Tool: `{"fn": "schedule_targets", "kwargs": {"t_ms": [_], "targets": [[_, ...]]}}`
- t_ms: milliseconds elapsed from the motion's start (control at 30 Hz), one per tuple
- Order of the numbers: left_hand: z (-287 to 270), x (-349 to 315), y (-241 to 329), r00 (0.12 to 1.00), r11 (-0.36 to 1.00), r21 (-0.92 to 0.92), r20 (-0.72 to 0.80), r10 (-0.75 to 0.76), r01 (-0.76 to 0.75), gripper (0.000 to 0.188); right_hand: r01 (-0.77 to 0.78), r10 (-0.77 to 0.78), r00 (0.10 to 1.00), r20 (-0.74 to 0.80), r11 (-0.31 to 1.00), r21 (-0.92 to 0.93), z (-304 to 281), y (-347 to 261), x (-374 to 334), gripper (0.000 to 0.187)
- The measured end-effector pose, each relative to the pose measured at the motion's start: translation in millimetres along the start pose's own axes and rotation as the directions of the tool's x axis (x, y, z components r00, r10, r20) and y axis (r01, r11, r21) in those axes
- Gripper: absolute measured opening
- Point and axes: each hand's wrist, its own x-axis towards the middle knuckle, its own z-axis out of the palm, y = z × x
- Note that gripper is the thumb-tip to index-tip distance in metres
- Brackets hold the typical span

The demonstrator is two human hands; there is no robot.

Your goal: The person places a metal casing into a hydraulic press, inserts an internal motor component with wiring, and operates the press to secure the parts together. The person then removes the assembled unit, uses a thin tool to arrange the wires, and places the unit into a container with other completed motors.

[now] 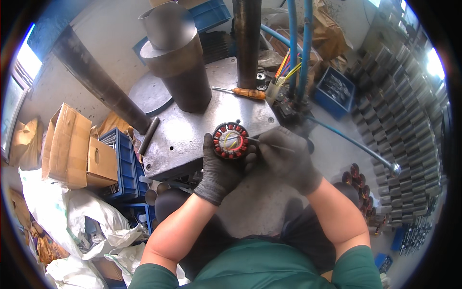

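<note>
My left hand point(219, 172), in a dark glove, is closed around a round motor stator point(230, 141). Red-wound coils ring its edge, and white, yellow and red wires lie across its middle. My right hand point(288, 156), gloved too, is closed on a thin metal rod-like tool point(275, 146) whose near end reaches over the stator's right rim. Its exact kind I cannot make out. Both hands are just off the near edge of a steel press table point(192, 132). On that table lies a screwdriver with an orange handle point(249, 93).
A thick steel cylinder point(185, 79) and steel columns point(247, 43) rise from the table. A loose bar point(148, 136) lies at its left edge. Colored sleeves point(291, 71) stand in a cup. Right: a lever with a ball end point(365, 147), stacked metal cylinders point(399, 139). Left: cardboard boxes point(67, 144), blue crates point(126, 166).
</note>
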Motion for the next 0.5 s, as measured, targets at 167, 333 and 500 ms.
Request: {"fn": "schedule_targets", "kwargs": {"t_ms": [167, 333, 500], "targets": [[3.7, -1.0, -3.3, 0.999, 0.998, 0.061, -0.012, 0.033, -0.032, 0.093, 0.072, -0.072, 0.997, 0.002, 0.996, -0.049, 2.9, 17.0, -1.4, 0.008], [6.0, 5.9, -11.8, 0.958, 0.941, 0.277, -0.152, 0.243, -0.195, 0.090, 0.281, -0.238, 0.960, 0.149, 0.807, -0.520, 6.3, 3.8, -0.5, 0.012], [2.7, 4.8, -7.4, 0.990, 0.970, 0.210, -0.046, 0.134, -0.121, 0.092, 0.223, -0.207, 0.975, 0.083, 0.901, -0.373, -11.4, -5.2, 2.9, 0.010]]}}
